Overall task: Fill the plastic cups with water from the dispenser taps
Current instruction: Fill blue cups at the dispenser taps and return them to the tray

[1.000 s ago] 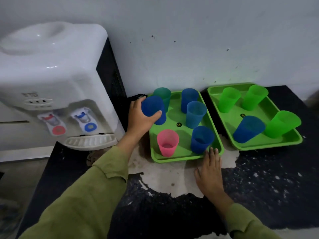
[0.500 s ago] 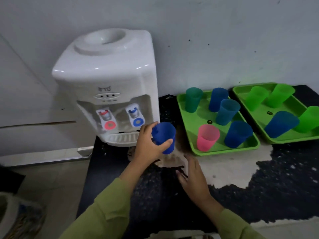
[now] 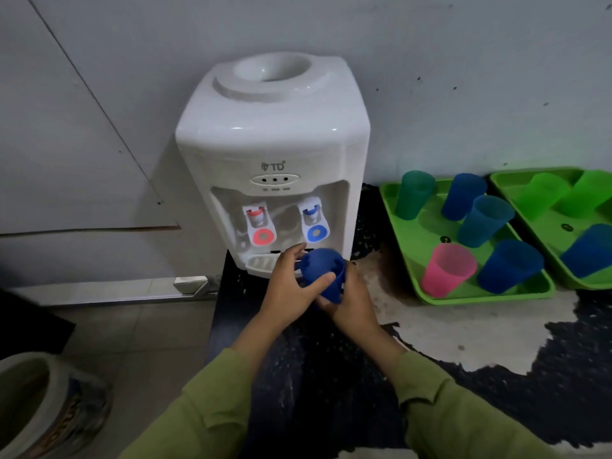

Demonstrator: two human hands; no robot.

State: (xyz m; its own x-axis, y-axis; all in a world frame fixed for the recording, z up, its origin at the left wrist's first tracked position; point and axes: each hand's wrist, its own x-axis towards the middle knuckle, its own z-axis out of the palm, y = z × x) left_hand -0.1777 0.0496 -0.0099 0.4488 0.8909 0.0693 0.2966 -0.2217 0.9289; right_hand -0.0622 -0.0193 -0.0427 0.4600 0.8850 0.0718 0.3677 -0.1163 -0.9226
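At counter edge, two green sleeves (image 3: 212,405) reach forward. Left hand (image 3: 287,293) and right hand (image 3: 355,301) both wrap blue cup (image 3: 323,273), held upright just below blue tap (image 3: 315,223), in front of drip tray (image 3: 261,261). Beyond: white dispenser (image 3: 271,140), red tap (image 3: 260,226). Right: green tray (image 3: 410,260) with five cups.

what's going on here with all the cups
A person holds a blue cup in both hands, left hand and right hand, just in front of a white dispenser, below its blue tap. The cup is not yet under the spout, and no water shows. A red tap sits beside it. More cups wait on two green trays, the near tray and the far tray, to the right.
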